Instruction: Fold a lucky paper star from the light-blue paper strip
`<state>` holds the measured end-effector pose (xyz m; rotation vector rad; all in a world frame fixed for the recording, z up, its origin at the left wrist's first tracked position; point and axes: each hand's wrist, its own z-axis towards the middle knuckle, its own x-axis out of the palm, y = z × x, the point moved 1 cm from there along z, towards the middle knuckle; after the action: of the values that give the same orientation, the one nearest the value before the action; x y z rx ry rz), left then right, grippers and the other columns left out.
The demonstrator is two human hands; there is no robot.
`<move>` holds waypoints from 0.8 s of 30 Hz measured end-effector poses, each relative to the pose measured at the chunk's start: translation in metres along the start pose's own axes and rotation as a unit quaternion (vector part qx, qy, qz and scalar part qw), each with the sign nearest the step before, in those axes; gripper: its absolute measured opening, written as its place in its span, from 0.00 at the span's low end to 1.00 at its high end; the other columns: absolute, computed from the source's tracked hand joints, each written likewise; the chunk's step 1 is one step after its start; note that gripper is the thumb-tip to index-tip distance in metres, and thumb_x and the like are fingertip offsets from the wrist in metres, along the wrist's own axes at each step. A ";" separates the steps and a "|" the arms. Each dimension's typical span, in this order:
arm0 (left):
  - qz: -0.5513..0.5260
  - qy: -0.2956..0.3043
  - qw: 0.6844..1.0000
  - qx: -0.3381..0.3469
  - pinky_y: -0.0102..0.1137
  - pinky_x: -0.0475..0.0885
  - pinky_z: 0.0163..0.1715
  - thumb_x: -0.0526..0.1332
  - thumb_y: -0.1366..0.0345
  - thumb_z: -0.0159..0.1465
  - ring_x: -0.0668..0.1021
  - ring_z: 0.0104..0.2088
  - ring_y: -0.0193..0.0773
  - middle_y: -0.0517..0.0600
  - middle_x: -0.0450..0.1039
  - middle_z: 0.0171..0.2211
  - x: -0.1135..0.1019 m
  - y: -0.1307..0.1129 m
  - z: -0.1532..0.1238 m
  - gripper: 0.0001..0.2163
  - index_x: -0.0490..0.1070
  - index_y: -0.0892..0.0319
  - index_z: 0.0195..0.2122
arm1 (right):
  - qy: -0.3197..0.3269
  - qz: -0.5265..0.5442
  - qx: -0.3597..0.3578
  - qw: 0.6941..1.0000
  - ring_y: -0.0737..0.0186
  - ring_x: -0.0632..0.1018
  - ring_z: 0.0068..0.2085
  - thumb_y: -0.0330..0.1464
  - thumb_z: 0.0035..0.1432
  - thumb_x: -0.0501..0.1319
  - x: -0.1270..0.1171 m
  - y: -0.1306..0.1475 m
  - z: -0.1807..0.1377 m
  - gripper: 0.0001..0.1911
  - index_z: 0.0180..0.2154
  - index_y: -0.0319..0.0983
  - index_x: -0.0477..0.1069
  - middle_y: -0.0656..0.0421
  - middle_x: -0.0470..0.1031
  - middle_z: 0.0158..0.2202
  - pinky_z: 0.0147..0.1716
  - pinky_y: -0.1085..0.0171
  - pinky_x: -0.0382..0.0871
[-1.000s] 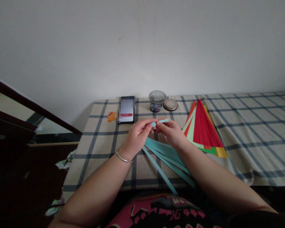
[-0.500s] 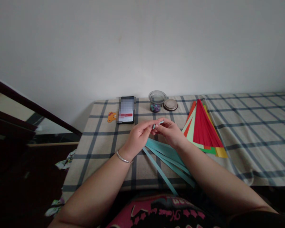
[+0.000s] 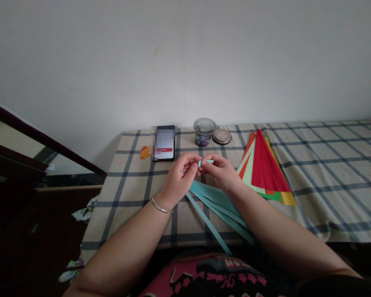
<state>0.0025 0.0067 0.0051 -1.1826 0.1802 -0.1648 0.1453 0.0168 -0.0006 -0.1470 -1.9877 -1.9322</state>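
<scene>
Between fingertips [image 3: 193,166], narrow paper strip [image 3: 210,161], pale turquoise, plain, partly hidden

from where i stand, a pale turquoise strip [image 3: 210,161], narrow and paper-like, is pinched over the table [image 3: 156,222] between the fingertips of the left hand [image 3: 181,171] and right hand [image 3: 221,171]. a tiny bit shows between the thumbs; a longer stretch points right, behind the right thumb. fingers hide the rest, so any fold is unclear.
</scene>
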 end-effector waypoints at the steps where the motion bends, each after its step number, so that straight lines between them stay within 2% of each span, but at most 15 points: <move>1: -0.005 0.006 1.000 -0.003 0.24 0.73 0.31 0.57 0.61 0.65 0.76 0.29 0.29 0.49 0.73 0.35 0.000 0.000 0.000 0.09 0.68 0.60 0.42 | -0.004 0.000 0.002 1.000 0.69 0.73 0.26 0.46 0.39 0.73 0.000 0.001 0.000 0.19 0.25 0.39 0.72 0.63 0.75 0.23 0.28 0.67 0.65; 6: 0.007 0.012 1.000 -0.006 0.25 0.74 0.33 0.60 0.61 0.64 0.76 0.32 0.30 0.51 0.73 0.37 -0.001 0.001 -0.001 0.10 0.69 0.60 0.43 | -0.009 0.010 0.016 1.000 0.70 0.71 0.25 0.46 0.37 0.73 0.002 0.003 0.000 0.20 0.24 0.39 0.71 0.65 0.73 0.21 0.27 0.67 0.65; 13: -0.019 -0.024 0.999 -0.042 0.25 0.73 0.31 0.59 0.64 0.63 0.76 0.28 0.28 0.47 0.73 0.31 0.000 0.003 0.003 0.07 0.69 0.61 0.39 | -0.010 0.010 0.030 0.999 0.71 0.71 0.26 0.47 0.39 0.72 0.000 0.000 0.000 0.20 0.25 0.38 0.71 0.64 0.73 0.23 0.29 0.68 0.63; 24: -0.084 -0.028 0.993 -0.074 0.27 0.73 0.31 0.62 0.63 0.61 0.74 0.26 0.29 0.46 0.72 0.29 0.000 0.001 0.005 0.07 0.71 0.61 0.36 | 0.018 0.033 0.041 0.998 0.69 0.72 0.26 0.46 0.39 0.72 0.000 0.002 -0.001 0.20 0.24 0.38 0.71 0.63 0.75 0.23 0.29 0.67 0.63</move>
<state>0.0037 0.0119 0.0060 -1.3488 0.0438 -0.2696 0.1467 0.0157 0.0014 -0.1542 -2.0088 -1.7975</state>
